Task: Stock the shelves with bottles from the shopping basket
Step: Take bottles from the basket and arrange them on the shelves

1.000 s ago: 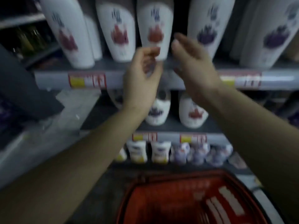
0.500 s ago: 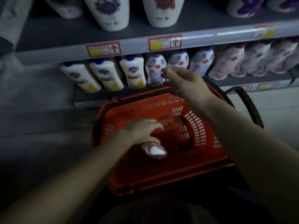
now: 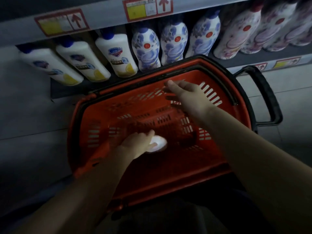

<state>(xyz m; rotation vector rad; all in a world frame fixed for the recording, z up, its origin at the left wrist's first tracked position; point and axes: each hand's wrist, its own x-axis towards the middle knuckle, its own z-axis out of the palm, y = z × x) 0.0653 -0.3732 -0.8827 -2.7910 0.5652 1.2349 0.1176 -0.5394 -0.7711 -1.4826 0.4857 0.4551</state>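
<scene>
So there's one white bottle (image 3: 157, 143) down in the red basket (image 3: 168, 176), lying toward the 7 o'clock side of the floor. Left hand (image 3: 137, 144) is curled over it, fingers wrapped on its near end, though it's blurry so can't tell how firm. Right hand (image 3: 189, 97) hovers above the basket's 1 o'clock part, fingers loosely spread, holding nothing. Black handle (image 3: 268, 97) sticks out at 3 o'clock. Shelf (image 3: 70, 88) at 12 o'clock: three lemon bottles (image 3: 118, 53), three blue-flowered ones (image 3: 173, 43), at least three pink ones (image 3: 236, 38). Two price tags (image 3: 147, 9) above.
</scene>
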